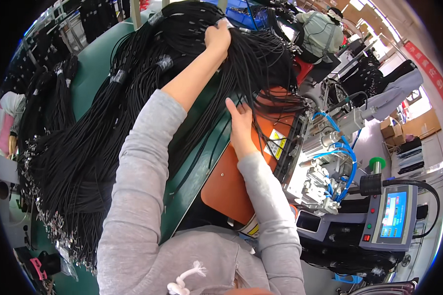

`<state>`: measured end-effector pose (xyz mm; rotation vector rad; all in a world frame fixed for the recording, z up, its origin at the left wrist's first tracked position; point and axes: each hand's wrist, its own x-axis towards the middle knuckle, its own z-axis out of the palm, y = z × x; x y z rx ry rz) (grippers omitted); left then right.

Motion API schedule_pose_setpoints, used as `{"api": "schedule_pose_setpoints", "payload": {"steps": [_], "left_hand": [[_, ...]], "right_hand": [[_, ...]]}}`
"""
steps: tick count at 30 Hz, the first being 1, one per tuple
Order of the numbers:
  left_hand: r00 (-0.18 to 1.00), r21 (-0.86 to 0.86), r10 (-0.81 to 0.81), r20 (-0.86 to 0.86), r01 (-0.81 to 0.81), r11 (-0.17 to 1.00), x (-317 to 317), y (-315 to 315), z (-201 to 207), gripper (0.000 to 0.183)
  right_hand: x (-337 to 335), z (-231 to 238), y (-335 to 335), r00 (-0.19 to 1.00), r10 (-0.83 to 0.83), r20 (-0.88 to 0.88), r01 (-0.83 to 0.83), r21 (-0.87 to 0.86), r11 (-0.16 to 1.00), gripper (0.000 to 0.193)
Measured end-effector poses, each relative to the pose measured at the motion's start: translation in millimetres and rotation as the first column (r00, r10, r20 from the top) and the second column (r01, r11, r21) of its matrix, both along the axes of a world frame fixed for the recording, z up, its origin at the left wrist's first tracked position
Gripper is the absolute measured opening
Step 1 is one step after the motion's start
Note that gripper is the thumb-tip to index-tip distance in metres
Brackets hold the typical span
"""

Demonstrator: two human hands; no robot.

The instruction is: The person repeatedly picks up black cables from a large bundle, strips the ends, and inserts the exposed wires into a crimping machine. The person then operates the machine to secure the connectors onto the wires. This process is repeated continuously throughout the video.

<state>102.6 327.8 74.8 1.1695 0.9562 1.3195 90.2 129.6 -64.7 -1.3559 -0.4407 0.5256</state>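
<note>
Overhead, left hand (217,38) clamps a closed grip on black cord bundle (133,108); its long axis runs far-right to near-left across green tabletop (91,69). Right hand (241,125), fingers spread, presses the strands.

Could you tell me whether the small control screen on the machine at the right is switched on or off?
On. The control screen glows blue with coloured blocks showing.
</note>
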Motion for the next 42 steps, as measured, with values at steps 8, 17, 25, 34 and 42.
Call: {"api": "schedule_pose_setpoints", "payload": {"steps": [8, 17, 25, 34, 42], "left_hand": [[0.990, 0.051, 0.118, -0.075, -0.115, 0.992, -4, 1, 5, 0.048], [0.906, 0.179, 0.263, -0.333, -0.213, 0.961, -11, 12, -26, 0.050], [0.772, 0.932, 0.602, -0.203, -0.037, 0.361, -56, 18, -59, 0.058], [0.477, 0.528, -0.226, -0.849, 0.762, -0.376, -130, -247, -44, 0.047], [0.365, 0.239, -0.911, -0.189, 0.917, 0.318, -131, -250, -39, 0.027]], "right_hand": [[-69, 45, 9, 0.848, 0.364, -0.385, -0.284, 0.251, 0.925, 0.037], [-60, 79, -144, 0.543, 0.658, -0.522, -0.595, 0.313, 0.740, 0.034], [-34, 81, -271, 0.589, 0.615, -0.524, -0.523, 0.332, 0.785, 0.058], [-54, 86, -274, 0.816, 0.467, -0.341, -0.438, 0.164, 0.884, 0.058], [-60, 100, -225, 0.774, -0.048, 0.632, 0.077, -0.019, 0.997, 0.017]]}}
